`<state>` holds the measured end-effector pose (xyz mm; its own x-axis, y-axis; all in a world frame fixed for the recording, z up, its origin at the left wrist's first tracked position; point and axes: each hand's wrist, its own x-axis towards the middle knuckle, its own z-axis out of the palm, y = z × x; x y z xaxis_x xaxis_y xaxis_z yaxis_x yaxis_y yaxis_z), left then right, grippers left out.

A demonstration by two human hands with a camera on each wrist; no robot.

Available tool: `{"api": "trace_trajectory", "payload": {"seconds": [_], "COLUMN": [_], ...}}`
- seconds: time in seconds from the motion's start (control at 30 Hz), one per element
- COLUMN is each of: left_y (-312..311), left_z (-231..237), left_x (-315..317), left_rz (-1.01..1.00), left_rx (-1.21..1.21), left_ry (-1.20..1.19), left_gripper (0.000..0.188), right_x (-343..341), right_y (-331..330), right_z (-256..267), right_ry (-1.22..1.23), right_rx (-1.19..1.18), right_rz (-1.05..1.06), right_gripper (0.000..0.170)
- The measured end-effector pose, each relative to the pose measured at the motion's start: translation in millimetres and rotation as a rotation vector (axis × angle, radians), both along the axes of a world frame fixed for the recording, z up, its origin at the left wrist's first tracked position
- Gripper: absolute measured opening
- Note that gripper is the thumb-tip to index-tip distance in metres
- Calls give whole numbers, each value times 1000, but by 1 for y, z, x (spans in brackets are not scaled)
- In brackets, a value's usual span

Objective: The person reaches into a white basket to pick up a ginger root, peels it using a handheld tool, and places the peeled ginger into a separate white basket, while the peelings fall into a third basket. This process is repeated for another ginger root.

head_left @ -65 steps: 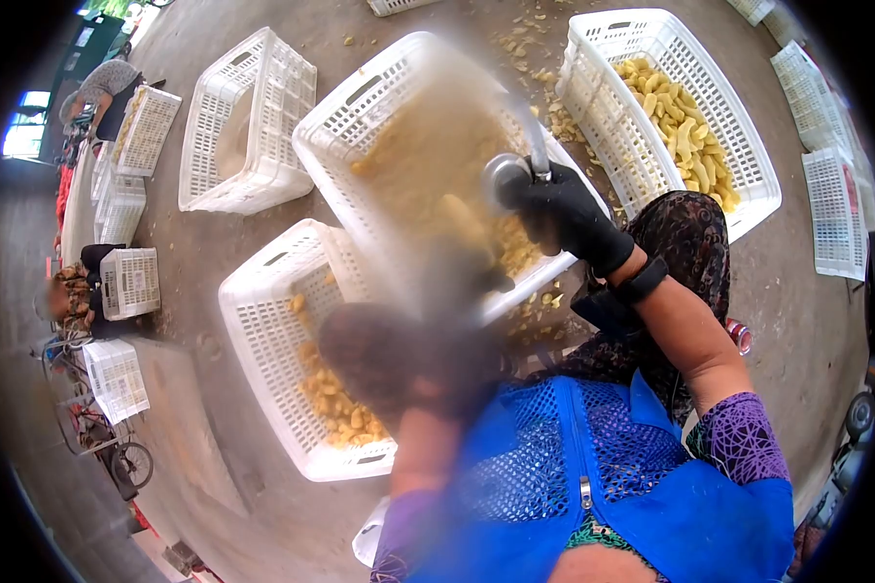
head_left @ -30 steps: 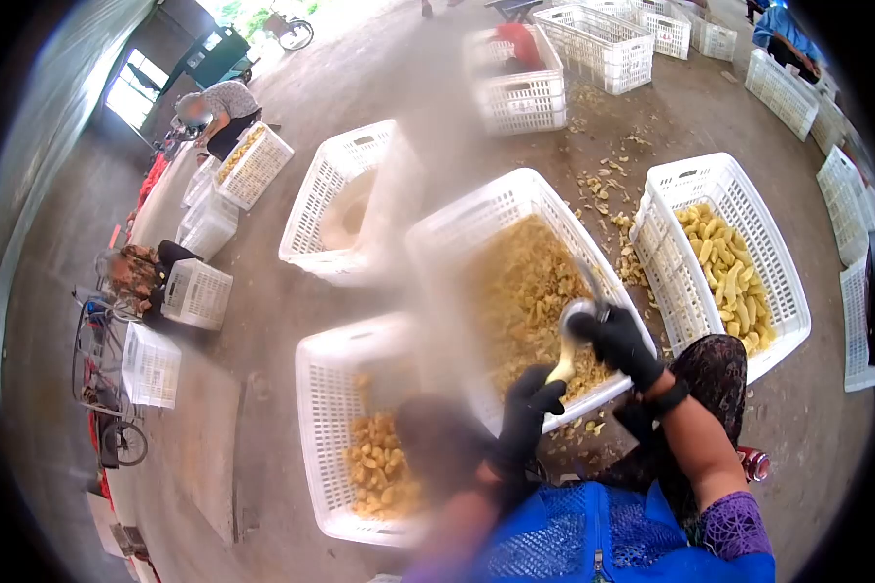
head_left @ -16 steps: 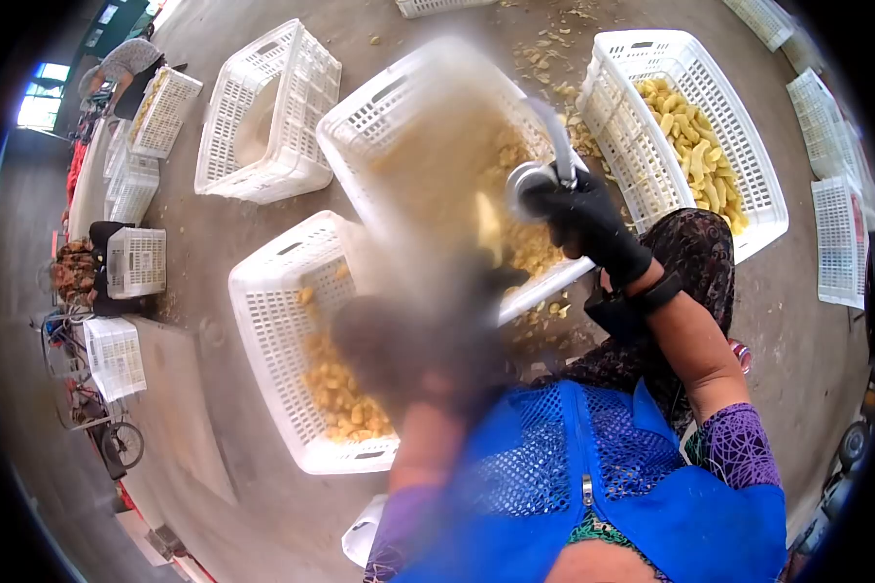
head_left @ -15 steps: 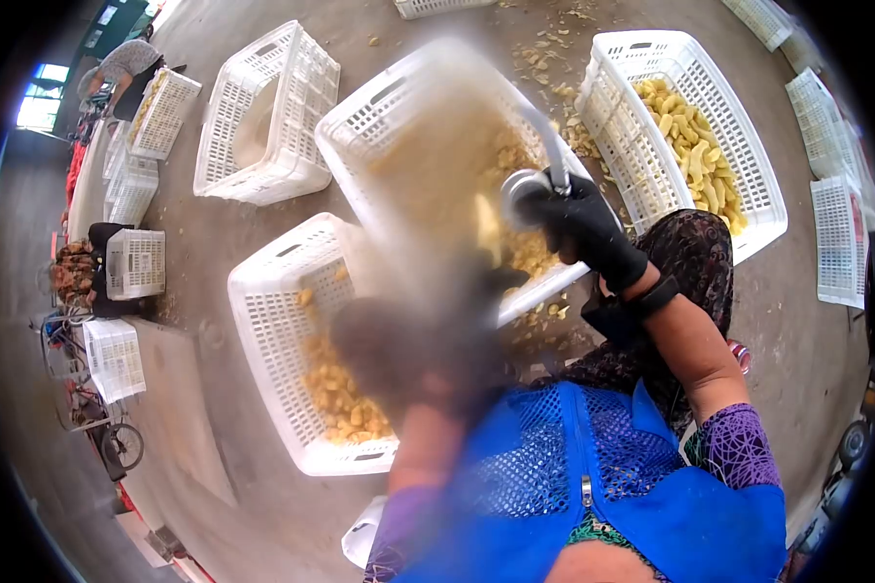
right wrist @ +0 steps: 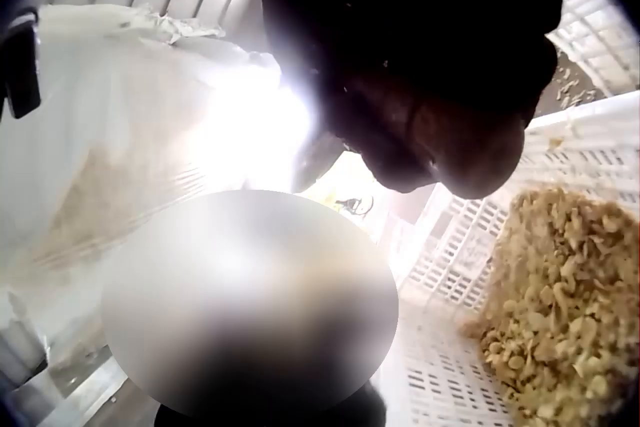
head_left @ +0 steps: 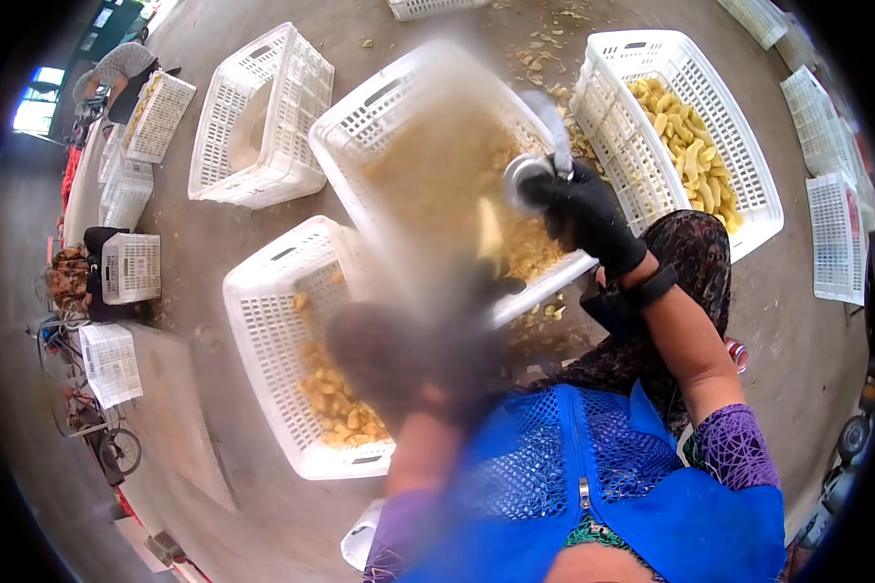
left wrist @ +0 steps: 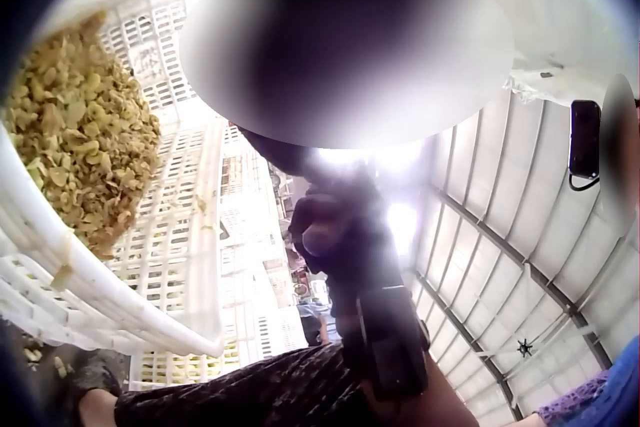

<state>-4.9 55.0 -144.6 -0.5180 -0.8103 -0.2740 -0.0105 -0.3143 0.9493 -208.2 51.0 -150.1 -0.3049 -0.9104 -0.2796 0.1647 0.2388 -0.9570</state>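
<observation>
Begin at near left with the perforated white plastic left basket (head_left: 267,311), partly filled with chunky yellow pieces (head_left: 335,403): mind its far corner, close to the middle basket (cannot tell through the blur whether touching). Move right to the black-gloved left hand (head_left: 469,303), apparently gripping the long pale-yellow piece (head_left: 490,233) by its near end, with fingers mostly lost to blur. Find that piece pointing far, over the near part of the perforated white plastic middle basket (head_left: 357,126) and its yellow-brown shavings (head_left: 544,248). Probably best to steady the piece low, turning it bit by bit, fingertips tucked behind the working end. Next, at right, see the black-gloved right hand (head_left: 588,214) curled round a round silver metal tool (head_left: 527,182), just beside the piece's far end; cannot confirm contact. Favour light, even passes, directed away from the left hand.

Watch the middle basket's near rim, close to the 2 hands; lift over, not against it. Use room toward its far side. Farthest right, avoid bumping the perforated white plastic right basket (head_left: 617,146), heaped with long yellow pieces (head_left: 690,151), and the dark patterned knee (head_left: 690,243) near it.
</observation>
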Motion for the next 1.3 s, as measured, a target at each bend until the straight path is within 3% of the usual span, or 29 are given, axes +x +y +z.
{"api": "trace_trajectory", "payload": {"seconds": [0.1,0.17,0.23,0.27,0.3,0.37,0.4,0.43,0.5,0.53,0.57,0.67,0.7,0.8,0.83,0.9,0.93,1.0,1.1,1.13,1.17,1.23,1.3], "left_y": [1,1,0,0,0,-1,0,0,-1,-1,-1,-1,-1,-1,-1,0,1,2,3,2,2,3,3], "left_z": [1,2,3,2,3,4,3,4,4,5,5,6,6,7,8,9,9,9,9,9,10,17,27], "left_x": [-2,-3,-2,-2,-2,-2,-2,-3,-4,-5,-5,-7,-7,-6,-4,-1,0,0,-1,-1,-1,-2,-3], "left_rz": [-10,-11,-5,-2,0,0,2,2,1,-2,-5,-11,-11,-8,-5,-3,1,14,42,49,59,71,113], "left_rx": [-1,-3,2,1,5,2,4,1,-2,-2,-6,-14,-20,-12,2,19,23,22,24,21,18,6,122], "left_ry": [1,2,1,0,2,7,7,8,12,13,14,17,15,30,39,54,62,72,90,95,102,117,97], "left_gripper": [25,25,25,24,24,24,24,24,24,24,24,24,24,23,23,23,23,23,23,23,23,22,25], "right_x": [11,12,12,12,4,1,3,5,6,4,4,10,11,16,9,2,1,-6,-1,5,9,18,24], "right_y": [2,1,-2,-18,-15,-12,-6,-2,2,2,1,1,0,-5,-13,-9,-7,-1,-1,1,4,5,3], "right_z": [-10,-8,-10,-30,-44,-35,-18,-7,5,1,-5,-12,-13,-16,-29,-12,-12,-13,-27,-27,-24,-2,-14], "right_ry": [6,-19,344,642,642,569,379,380,31,114,113,-192,-192,290,582,175,176,178,34,218,217,23,161], "right_rx": [-118,-74,-102,-548,-551,-521,-206,-202,-101,-131,-131,9,8,-77,-373,-50,-50,-209,-108,-241,-241,146,19], "right_rz": [90,97,112,23,25,-201,-231,-229,-97,27,24,75,75,-18,-61,-203,-204,4,137,186,187,125,85], "right_gripper": [15,13,11,10,10,13,14,14,13,14,14,13,13,15,15,15,15,16,17,16,16,14,14]}}
